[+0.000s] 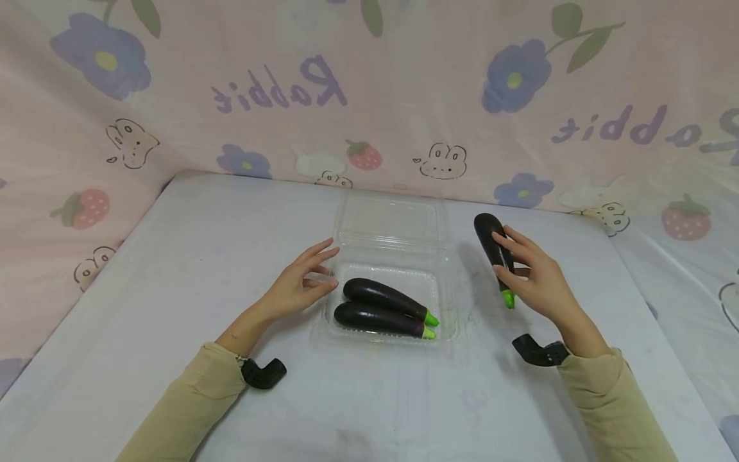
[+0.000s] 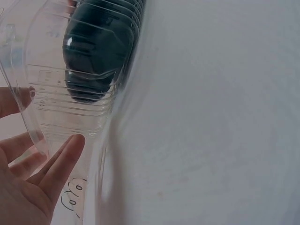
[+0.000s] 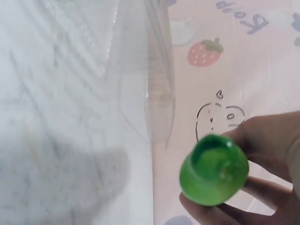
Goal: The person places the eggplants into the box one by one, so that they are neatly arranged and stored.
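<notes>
Two dark purple eggplants, one [image 1: 385, 299] behind the other [image 1: 378, 319], lie side by side in a clear plastic clamshell box [image 1: 398, 269] with its lid [image 1: 392, 218] folded back. My left hand [image 1: 297, 282] is at the box's left wall, fingers stretched out. In the left wrist view, fingertips [image 2: 75, 143] lie right at the ribbed clear wall. To the right of the box, my right hand [image 1: 534, 276] grips a third eggplant [image 1: 491, 240] around its middle, its green stem [image 3: 213, 171] end pointing toward me.
A white table [image 1: 231, 224] carries the box. Behind it hangs a pink cloth [image 1: 392, 115] printed with rabbits, flowers and strawberries. Black wrist cameras [image 1: 262, 373] stick out inward from both sleeves.
</notes>
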`<state>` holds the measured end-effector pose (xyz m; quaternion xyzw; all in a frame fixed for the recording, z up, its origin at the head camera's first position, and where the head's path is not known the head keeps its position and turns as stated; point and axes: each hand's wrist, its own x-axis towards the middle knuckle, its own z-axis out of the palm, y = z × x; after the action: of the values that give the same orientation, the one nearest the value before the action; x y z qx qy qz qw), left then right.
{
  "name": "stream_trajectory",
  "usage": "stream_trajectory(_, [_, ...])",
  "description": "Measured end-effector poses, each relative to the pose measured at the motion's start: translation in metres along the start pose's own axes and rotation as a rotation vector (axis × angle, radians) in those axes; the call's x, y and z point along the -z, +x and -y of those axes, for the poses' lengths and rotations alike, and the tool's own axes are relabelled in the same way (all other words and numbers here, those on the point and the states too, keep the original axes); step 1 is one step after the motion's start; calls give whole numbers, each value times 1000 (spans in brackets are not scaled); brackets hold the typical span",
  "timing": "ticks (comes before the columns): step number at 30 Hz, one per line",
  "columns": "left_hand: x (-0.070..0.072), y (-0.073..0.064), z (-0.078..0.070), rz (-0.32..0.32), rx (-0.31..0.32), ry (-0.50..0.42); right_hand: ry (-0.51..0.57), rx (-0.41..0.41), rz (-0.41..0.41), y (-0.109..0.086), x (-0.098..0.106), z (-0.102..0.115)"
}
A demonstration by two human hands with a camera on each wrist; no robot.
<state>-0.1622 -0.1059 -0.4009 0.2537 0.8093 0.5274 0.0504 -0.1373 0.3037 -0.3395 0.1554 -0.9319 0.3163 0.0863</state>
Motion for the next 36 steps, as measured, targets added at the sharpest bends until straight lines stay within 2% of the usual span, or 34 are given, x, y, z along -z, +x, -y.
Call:
stream_trajectory(6, [0,0,0,-1,-8,1,22,86,23,6,-4,14])
stream_trajectory(14, [-1,1,0,-1,-12,6,39,155,72,11,-11,27])
stream_trajectory(36, [-1,0,0,-5,-2,15,67,366,388,34,-40,59])
